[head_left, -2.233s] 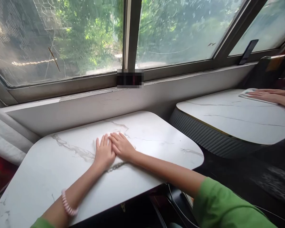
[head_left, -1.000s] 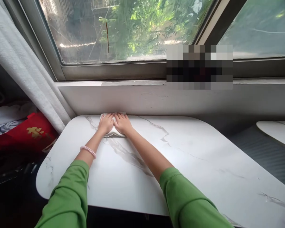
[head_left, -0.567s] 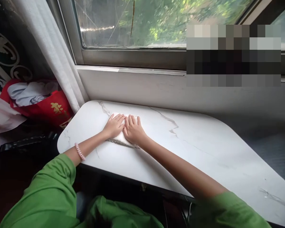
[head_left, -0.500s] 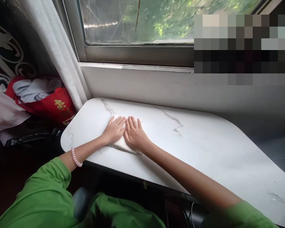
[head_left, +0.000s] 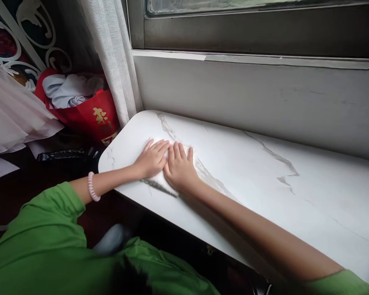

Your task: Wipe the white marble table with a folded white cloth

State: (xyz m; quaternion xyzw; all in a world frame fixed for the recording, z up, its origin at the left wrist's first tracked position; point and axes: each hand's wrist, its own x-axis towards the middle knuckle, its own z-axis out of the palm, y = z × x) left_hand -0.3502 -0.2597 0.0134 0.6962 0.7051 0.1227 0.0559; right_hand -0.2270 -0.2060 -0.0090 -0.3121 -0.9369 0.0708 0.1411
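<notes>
A white cloth (head_left: 163, 180) with a dark grey edge lies flat on a white, marble-patterned tabletop (head_left: 252, 184), towards its rounded left end. My left hand (head_left: 152, 159) rests palm down on the cloth's left part, fingers stretched out and pointing right and away. Beside it, my right hand (head_left: 180, 166) presses flat on the right part, its fingers straight and the outer one spread. The hands touch or nearly touch in the middle. Much of the cloth is hidden under them. A pink beaded bracelet (head_left: 92, 187) circles my left wrist.
Behind the tabletop rise a pale wall (head_left: 249, 98) and a window frame (head_left: 249, 32). A white curtain (head_left: 113, 53) hangs by the left corner. Further left stands a red bag (head_left: 80, 119) with pale cloth in it, near a pale pink fabric (head_left: 15, 110).
The view has turned down and shifted, showing less of the window. Both hands and the cloth have slid left along the tabletop, uncovering more of the grey vein beside my right hand.
</notes>
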